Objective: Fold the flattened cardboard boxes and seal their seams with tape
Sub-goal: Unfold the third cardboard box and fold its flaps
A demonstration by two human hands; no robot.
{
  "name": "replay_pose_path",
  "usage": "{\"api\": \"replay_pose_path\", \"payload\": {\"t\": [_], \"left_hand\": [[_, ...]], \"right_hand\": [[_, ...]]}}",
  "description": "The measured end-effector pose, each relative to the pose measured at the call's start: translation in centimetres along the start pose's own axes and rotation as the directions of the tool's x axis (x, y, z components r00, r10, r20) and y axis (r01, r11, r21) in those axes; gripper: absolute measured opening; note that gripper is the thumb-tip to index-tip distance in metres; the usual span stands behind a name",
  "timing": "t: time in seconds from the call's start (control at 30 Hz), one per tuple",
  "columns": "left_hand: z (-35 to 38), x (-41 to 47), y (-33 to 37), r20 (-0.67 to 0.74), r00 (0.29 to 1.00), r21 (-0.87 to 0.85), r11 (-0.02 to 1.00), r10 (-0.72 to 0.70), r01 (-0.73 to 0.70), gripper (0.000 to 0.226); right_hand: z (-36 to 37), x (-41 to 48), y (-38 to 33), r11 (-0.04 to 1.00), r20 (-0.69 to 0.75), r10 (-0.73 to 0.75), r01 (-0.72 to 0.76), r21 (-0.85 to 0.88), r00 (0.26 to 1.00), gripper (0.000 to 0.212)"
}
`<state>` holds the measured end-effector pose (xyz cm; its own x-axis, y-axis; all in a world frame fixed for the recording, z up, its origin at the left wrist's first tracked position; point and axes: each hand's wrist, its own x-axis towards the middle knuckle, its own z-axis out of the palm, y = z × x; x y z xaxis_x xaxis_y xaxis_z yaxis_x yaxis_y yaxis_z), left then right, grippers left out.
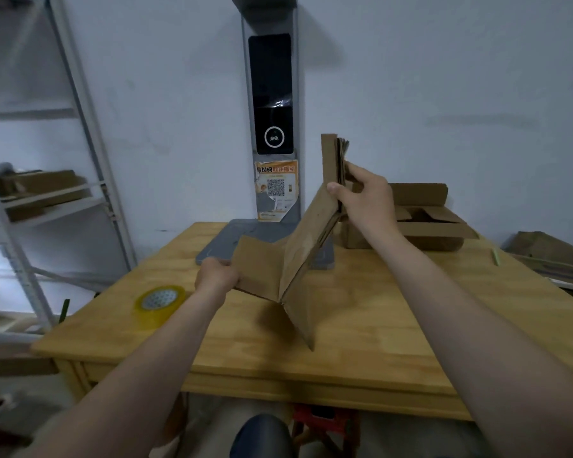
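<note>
Both hands grip the flattened box (298,256), left hand (216,276) near, right hand (361,193) far; light, stiff board best held by edges.

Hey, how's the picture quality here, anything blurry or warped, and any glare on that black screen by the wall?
Head view: dim, flat light with soft shadows; the tape roll and the shelf rack at the left edge are blurred; the wide-angle lens bows the rack's posts; a small glare streak crosses the black screen; the held cardboard is fairly sharp.
</note>
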<state>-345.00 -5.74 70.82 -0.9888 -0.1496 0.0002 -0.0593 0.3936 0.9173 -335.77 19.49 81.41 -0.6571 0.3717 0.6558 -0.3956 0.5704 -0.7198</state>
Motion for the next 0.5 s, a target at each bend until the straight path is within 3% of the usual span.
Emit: {"api": "replay_pose_path", "payload": {"t": [0.17, 0.27, 0.4, 0.5], "left_hand": [[-0.7, 1.6, -0.1, -0.035, 0.993, 0.111, 0.988, 0.112, -0.107, 0.05], [-0.4, 2.4, -0.1, -0.035, 0.989, 0.122, 0.982, 0.147, -0.142, 0.049], [0.6, 3.3, -0.9, 0.028, 0.998, 0.01, 0.998, 0.064, -0.064, 0.037], [1.4, 3.8, -1.8, 0.057, 0.998, 0.013, 0.999, 0.039, -0.04, 0.032]], "right_hand": [[2.1, -0.2, -0.6, 1.0, 0.023, -0.019, 0.02, -0.013, 1.0, 0.048], [3.0, -0.3, -0.7, 0.999, 0.012, -0.044, 0.044, -0.015, 0.999, 0.039], [3.1, 0.4, -0.8, 0.996, -0.088, -0.052, 0.058, 0.061, 0.995, 0.035], [3.1, 0.8, -0.5, 0.998, -0.039, -0.06, 0.06, -0.003, 0.997, 0.034]]}}
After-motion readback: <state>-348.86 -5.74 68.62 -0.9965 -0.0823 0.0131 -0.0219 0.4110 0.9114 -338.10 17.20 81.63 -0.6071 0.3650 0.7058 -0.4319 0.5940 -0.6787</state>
